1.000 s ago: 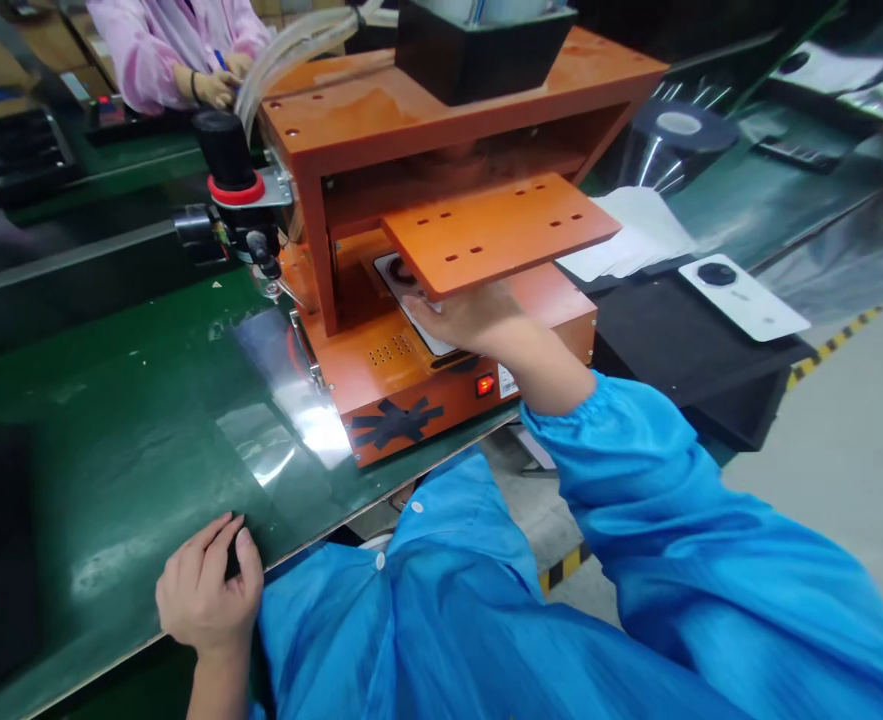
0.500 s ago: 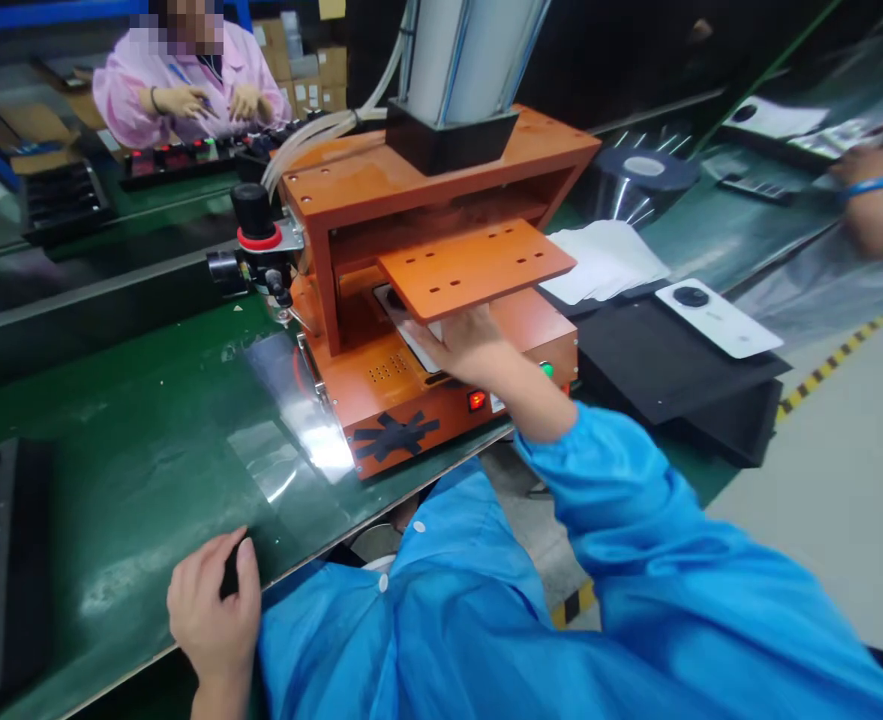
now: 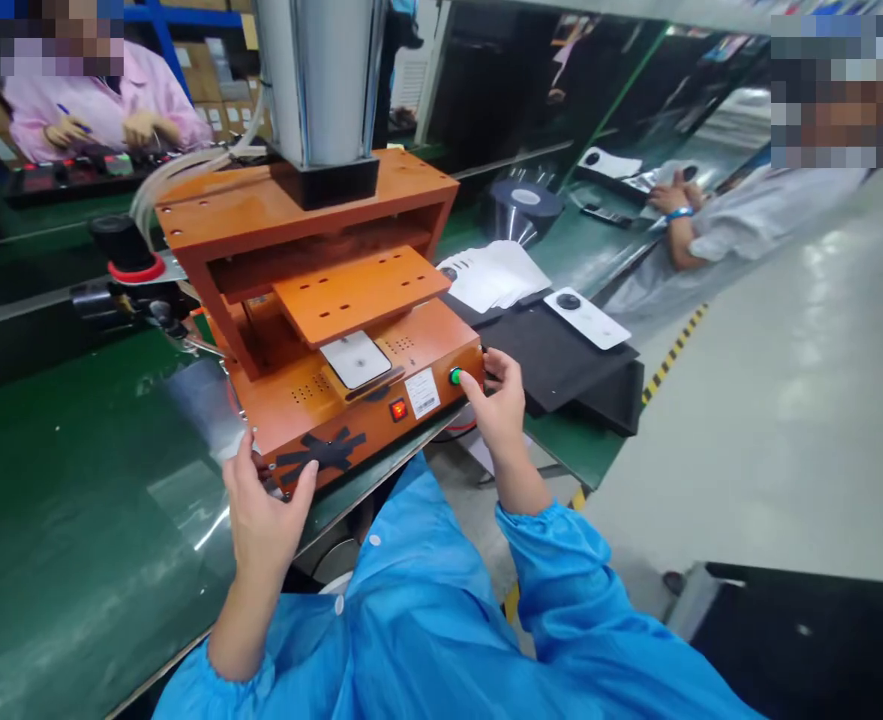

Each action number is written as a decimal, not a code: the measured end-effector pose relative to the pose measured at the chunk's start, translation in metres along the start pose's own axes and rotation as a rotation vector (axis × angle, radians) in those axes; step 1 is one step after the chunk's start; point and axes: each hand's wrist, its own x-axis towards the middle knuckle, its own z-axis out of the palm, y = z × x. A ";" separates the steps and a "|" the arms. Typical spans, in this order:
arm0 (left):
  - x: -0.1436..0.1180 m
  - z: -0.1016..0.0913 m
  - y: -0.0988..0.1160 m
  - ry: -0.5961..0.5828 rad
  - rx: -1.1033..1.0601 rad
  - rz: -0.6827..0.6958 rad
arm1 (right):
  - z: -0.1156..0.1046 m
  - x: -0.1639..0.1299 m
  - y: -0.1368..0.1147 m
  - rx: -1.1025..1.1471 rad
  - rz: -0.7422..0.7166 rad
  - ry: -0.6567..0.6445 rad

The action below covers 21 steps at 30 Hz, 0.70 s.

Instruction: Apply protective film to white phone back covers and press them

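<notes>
An orange press machine (image 3: 418,345) stands on the bench before me. A white phone back panel (image 3: 357,360) lies on its bed, partly hidden under the raised orange plate (image 3: 362,295). My left hand (image 3: 265,500) is at the press's front left corner, thumb by the black tape patch (image 3: 325,450) and fingers spread along the side. At the front right corner is my right hand (image 3: 499,405). Its thumb touches the green button (image 3: 455,376), while the other fingers are bent around the side, apart from the thumb. Between the hands glows a red switch (image 3: 398,409).
Right of the press are a stack of white panels (image 3: 497,278), a black tray (image 3: 546,355) with one white phone back panel (image 3: 588,318) on it, and a film roll (image 3: 525,205). A co-worker in pink (image 3: 122,110) sits opposite; another person's hand (image 3: 673,195) is at the right.
My right hand has withdrawn from under the plate to the green button. My left hand has moved from the bench edge to the press's left corner. The view has swung right.
</notes>
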 end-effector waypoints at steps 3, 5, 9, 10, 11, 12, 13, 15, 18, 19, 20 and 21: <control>-0.002 0.001 0.003 0.020 -0.029 -0.045 | -0.002 0.000 0.005 0.046 0.115 -0.031; -0.004 0.000 0.005 0.002 -0.041 -0.071 | -0.004 0.001 0.010 0.029 0.115 -0.065; -0.004 0.000 0.009 -0.020 -0.044 -0.109 | -0.008 -0.001 0.016 -0.064 0.055 -0.081; -0.003 0.001 0.010 -0.017 -0.042 -0.117 | -0.009 -0.001 0.016 -0.073 0.049 -0.080; -0.002 0.002 0.012 -0.012 -0.039 -0.126 | -0.010 -0.002 0.015 -0.077 0.045 -0.078; -0.001 0.002 0.013 -0.008 -0.033 -0.132 | -0.011 -0.003 0.014 -0.080 0.041 -0.077; 0.000 0.003 0.015 -0.007 -0.027 -0.134 | -0.011 -0.004 0.013 -0.082 0.039 -0.078; 0.002 0.004 0.017 -0.012 -0.008 -0.124 | -0.012 -0.004 0.011 -0.086 0.045 -0.089; 0.004 0.007 0.016 -0.013 0.015 -0.080 | -0.012 -0.002 0.008 -0.079 0.079 -0.117; 0.004 0.008 0.015 -0.008 0.021 -0.065 | -0.013 -0.001 0.007 -0.073 0.088 -0.122; 0.004 0.010 0.014 -0.004 0.025 -0.054 | -0.013 0.000 0.006 -0.067 0.094 -0.128; 0.004 0.012 0.013 0.002 0.026 -0.046 | -0.014 0.001 0.005 -0.062 0.096 -0.136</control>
